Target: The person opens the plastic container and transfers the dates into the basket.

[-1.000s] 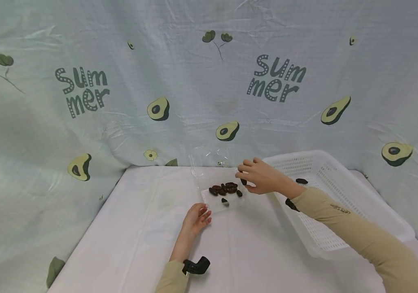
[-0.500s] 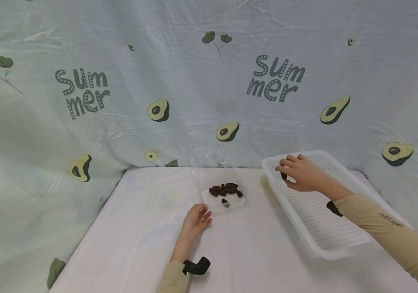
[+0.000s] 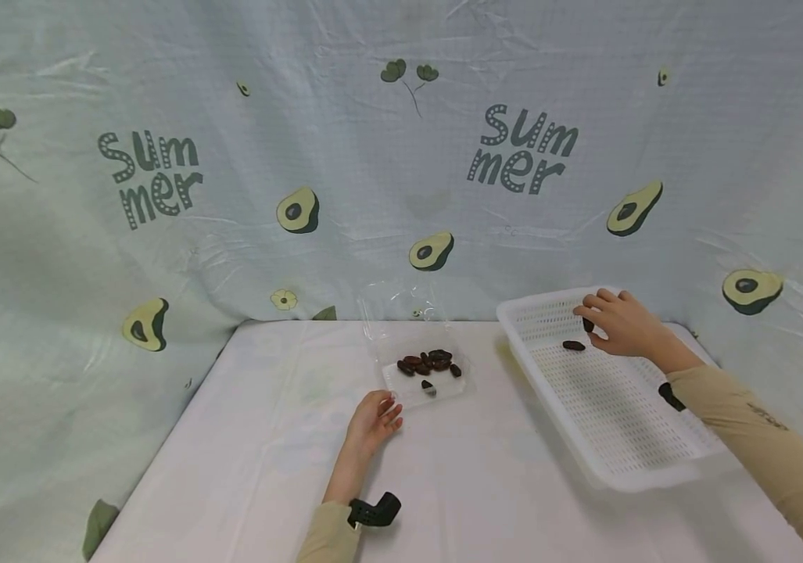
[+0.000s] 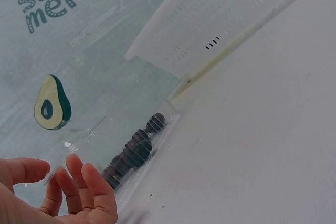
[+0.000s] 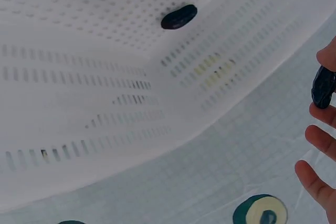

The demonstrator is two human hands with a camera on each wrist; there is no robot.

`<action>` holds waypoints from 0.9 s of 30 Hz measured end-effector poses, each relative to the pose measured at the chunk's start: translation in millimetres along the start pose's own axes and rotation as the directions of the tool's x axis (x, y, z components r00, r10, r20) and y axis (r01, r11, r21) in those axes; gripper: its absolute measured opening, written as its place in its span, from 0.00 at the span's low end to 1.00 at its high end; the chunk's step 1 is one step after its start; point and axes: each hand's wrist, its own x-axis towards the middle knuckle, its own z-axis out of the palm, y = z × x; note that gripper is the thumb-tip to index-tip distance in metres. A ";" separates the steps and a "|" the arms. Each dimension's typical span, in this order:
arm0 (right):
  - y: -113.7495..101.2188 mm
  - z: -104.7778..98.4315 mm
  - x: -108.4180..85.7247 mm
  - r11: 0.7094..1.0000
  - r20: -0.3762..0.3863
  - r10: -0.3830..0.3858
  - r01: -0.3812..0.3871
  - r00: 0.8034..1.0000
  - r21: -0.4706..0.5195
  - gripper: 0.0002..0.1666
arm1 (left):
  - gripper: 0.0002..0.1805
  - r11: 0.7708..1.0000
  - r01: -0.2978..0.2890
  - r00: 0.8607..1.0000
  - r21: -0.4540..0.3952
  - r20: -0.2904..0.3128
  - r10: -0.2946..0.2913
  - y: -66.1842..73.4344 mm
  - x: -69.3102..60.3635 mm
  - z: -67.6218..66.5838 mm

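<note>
Over the far part of a white plastic basket (image 3: pixel 563 399), my right hand (image 3: pixel 629 328) pinches a dark, wrinkled date (image 5: pixel 323 87) between thumb and fingertip, its other fingers spread apart. Another date (image 5: pixel 179 17) lies on the basket floor, below the hand. My left hand (image 3: pixel 371 422) is at the near left corner of a clear plastic clamshell box (image 3: pixel 408 397), whose lid stands open at the back. Thumb and index finger (image 4: pixel 55 195) pinch the box's edge. Inside the box lie several dark brown dates (image 3: pixel 424 362), with one more (image 3: pixel 428 388) nearer its front.
The box and the basket stand apart on a white-covered table (image 3: pixel 288 438), the basket on the right. A pale curtain (image 3: pixel 345 141) printed with avocados hangs behind the table. The basket's raised rim (image 3: pixel 549 414) runs between the box and the basket's inside.
My right hand has carried the date from above the clear box rightward over the basket. My left hand has stayed at the box corner. The view has shifted slightly.
</note>
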 end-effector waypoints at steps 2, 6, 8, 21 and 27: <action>4.9 4.2 -1.4 1.000 0.014 0.018 -0.018 1.000 -0.003 0.23 | 0.04 1.000 0.001 1.000 0.003 -0.003 -0.001 0.0 -0.1 0.6; 13.4 14.2 -3.6 0.998 0.051 0.051 -0.050 0.997 -0.026 0.22 | 0.03 1.000 -0.002 1.000 0.007 -0.012 0.002 0.4 -0.4 1.6; 16.2 19.5 -5.2 0.997 0.070 0.066 -0.063 0.995 -0.036 0.22 | 0.03 1.000 -0.002 1.000 0.005 -0.016 0.003 0.2 0.0 2.1; 19.6 57.2 -12.9 0.996 0.070 0.089 -0.087 0.994 -0.033 0.21 | 0.04 1.000 -0.001 1.000 -0.003 -0.029 0.000 -0.1 -0.5 3.8; 15.6 59.5 -13.4 0.995 0.133 0.101 -0.099 0.986 -0.022 0.19 | 0.04 1.000 0.015 1.000 -0.009 -0.026 -0.015 1.4 -2.3 3.6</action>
